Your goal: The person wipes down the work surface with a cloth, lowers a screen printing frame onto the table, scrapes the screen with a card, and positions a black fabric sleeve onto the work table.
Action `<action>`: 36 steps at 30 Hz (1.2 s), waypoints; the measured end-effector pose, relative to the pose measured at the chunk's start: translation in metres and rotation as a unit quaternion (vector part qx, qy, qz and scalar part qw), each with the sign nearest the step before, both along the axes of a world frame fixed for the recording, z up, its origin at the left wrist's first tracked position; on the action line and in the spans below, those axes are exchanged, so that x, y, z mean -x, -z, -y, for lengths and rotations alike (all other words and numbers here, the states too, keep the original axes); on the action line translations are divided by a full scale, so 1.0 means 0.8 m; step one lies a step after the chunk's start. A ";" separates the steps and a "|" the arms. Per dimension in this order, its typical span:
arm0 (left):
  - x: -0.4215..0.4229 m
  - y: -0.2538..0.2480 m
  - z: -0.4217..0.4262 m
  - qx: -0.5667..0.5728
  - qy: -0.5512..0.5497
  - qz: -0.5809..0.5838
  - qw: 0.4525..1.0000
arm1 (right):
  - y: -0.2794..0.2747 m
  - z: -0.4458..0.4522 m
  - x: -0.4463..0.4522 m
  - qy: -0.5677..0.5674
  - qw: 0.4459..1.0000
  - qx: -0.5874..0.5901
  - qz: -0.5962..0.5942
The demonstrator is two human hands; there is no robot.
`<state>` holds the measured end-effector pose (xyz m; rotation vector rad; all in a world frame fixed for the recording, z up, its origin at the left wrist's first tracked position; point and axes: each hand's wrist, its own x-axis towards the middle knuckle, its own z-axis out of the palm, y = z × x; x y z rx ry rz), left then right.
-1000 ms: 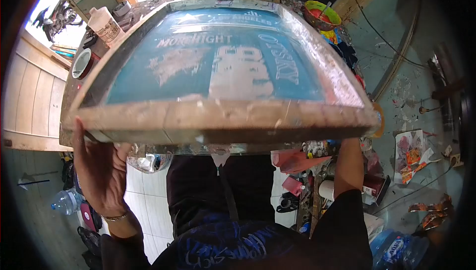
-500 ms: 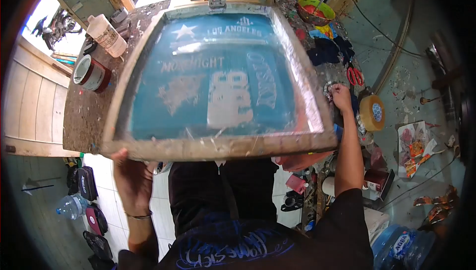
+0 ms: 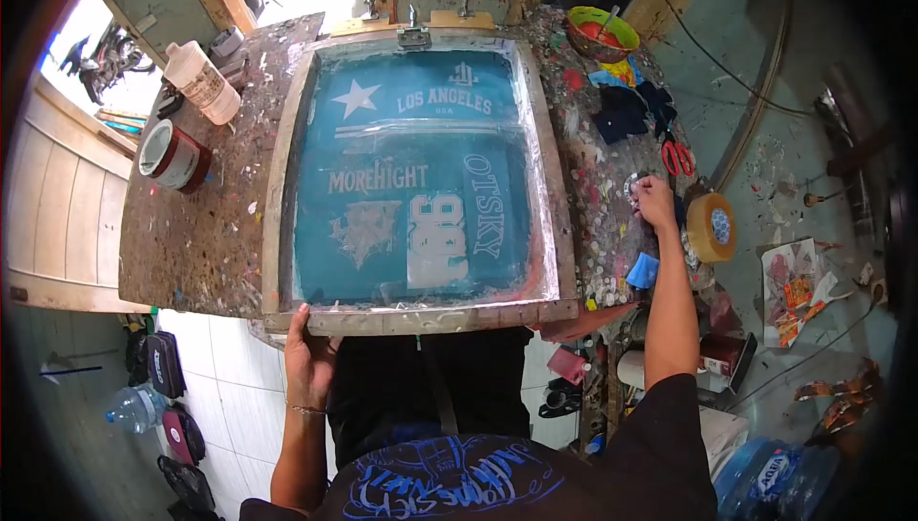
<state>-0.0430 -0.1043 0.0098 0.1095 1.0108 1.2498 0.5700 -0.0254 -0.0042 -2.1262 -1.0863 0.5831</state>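
Note:
A wooden screen printing frame [image 3: 418,320] with teal mesh [image 3: 373,153] lies on the worktable, its far edge held by a metal hinge clamp [image 3: 414,38]. Pale designs show in the mesh, with lettering, a star and a number. My left hand [image 3: 309,363] grips the frame's near left corner, thumb on top and the other fingers partly hidden below. Right of the frame, my right hand [image 3: 655,203] rests at the table with its fingertips pinched together. A small whitish round thing shows beside those fingertips; what they hold is unclear.
A roll of clear tape [image 3: 710,227] and red scissors [image 3: 677,159] lie near my right hand. Farther back are dark cloths [image 3: 622,118] and a green bowl [image 3: 601,35] with red contents. On the left stand a paint tub [image 3: 174,156] and a plastic bottle [image 3: 201,83].
The frame's near side has come down from a raised tilt and now lies flat, my left hand moving with it. My right hand stays in nearly the same place.

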 end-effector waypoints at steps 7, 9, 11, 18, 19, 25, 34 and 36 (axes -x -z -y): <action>0.001 0.007 0.004 0.010 -0.017 -0.009 1.000 | -0.005 0.001 0.002 0.002 0.999 0.022 0.043; 0.004 0.013 0.004 0.004 -0.009 -0.004 1.000 | -0.004 0.001 0.000 -0.002 0.999 0.025 0.040; 0.005 0.015 0.003 0.005 -0.005 -0.017 1.000 | -0.004 0.003 -0.001 -0.005 0.999 0.027 0.036; 0.002 -0.006 0.003 0.053 0.074 -0.113 0.989 | -0.015 0.002 0.004 0.002 0.996 0.044 0.074; 0.003 -0.006 0.003 0.056 0.086 -0.128 0.987 | -0.013 0.002 0.002 -0.002 0.996 0.041 0.075; 0.002 -0.004 0.003 0.050 0.091 -0.137 0.985 | -0.010 0.001 -0.005 -0.027 0.996 0.051 0.069; 0.003 0.008 0.005 0.066 0.073 -0.149 0.984 | -0.034 0.007 0.020 -0.011 0.989 0.082 0.118; 0.004 0.009 0.006 0.060 0.076 -0.146 0.985 | -0.030 0.009 0.020 -0.037 0.974 0.073 0.213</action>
